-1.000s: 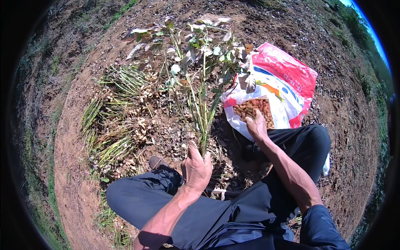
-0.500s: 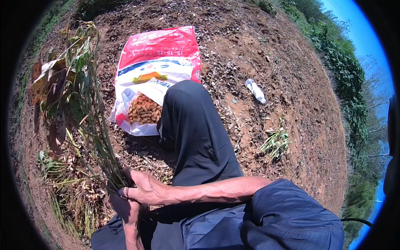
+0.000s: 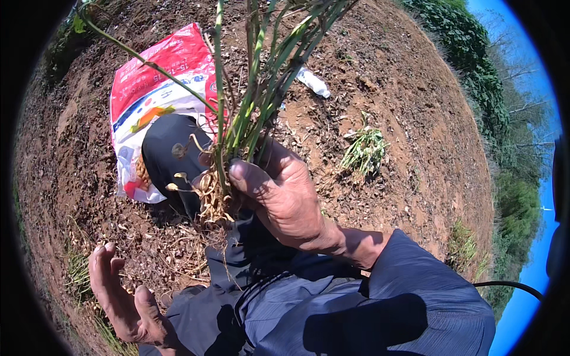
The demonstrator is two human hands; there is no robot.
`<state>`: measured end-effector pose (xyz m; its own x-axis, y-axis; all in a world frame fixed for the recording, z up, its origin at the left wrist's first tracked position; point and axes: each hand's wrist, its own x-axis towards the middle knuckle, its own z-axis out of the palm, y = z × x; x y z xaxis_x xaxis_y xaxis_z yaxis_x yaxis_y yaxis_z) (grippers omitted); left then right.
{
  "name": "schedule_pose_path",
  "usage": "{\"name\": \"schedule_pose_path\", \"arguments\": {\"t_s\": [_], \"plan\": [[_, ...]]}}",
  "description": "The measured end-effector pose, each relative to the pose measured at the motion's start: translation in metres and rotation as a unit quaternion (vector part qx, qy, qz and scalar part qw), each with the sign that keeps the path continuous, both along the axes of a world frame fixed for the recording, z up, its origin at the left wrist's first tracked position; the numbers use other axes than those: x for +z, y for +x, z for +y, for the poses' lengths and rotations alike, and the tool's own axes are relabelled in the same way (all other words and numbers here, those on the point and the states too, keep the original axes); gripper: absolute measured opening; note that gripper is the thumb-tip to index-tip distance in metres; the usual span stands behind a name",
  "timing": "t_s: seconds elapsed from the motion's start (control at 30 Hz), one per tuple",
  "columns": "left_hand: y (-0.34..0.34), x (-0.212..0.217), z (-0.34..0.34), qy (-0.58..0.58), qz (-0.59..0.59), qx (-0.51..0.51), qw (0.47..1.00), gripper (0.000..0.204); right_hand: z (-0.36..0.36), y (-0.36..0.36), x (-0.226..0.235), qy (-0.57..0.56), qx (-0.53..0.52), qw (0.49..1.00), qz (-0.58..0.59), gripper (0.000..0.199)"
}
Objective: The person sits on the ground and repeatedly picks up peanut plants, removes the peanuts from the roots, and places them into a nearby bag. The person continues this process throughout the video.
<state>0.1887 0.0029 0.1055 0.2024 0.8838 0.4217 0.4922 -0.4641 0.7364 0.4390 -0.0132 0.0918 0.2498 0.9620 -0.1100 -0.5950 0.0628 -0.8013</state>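
My right hand point(image 3: 291, 199) grips a bundle of peanut plants point(image 3: 246, 113) round the base of the stems, thumb on the near side. The green stems point up and away, and their leafy tops run out of view. Below the thumb hang tangled pale roots point(image 3: 214, 199) with a few small pods. My left hand point(image 3: 132, 302) is at the lower left, apart from the plants, its fingers spread and half curled with nothing in them. Beyond my bent knee point(image 3: 172, 139) lies a red and white sack point(image 3: 163, 62), with harvested peanuts point(image 3: 142, 175) showing at its mouth.
A white plastic bottle point(image 3: 313, 83) lies on the brown soil behind the stems. To the right is a small heap of cut green plants point(image 3: 364, 151). More pulled plants point(image 3: 77, 270) lie beside my left hand. Green bushes point(image 3: 457, 53) line the field's right edge.
The plant bundle has swung from the left to the middle in my right hand, roots now in sight. My left hand has let go and moved left. The view has shifted right.
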Motion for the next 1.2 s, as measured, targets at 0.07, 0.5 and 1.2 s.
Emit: {"name": "schedule_pose_path", "arguments": {"t_s": [0.07,0.5,1.2], "plan": [[-0.009,-0.012,0.004,0.002,-0.012,0.018,1.0,0.043,-0.013,0.058,-0.006,-0.004,-0.083,0.996,-0.041,0.029],[-0.152,-0.182,-0.049,-0.314,0.106,0.17,0.928,0.036,-0.255,0.299,-0.333,-0.664,-0.297,0.583,-0.362,0.076],[-0.096,-0.085,-0.125,-0.015,0.006,0.356,0.934,0.023,0.065,-0.005,-0.099,-0.144,0.227,0.88,-0.391,0.017]]}}
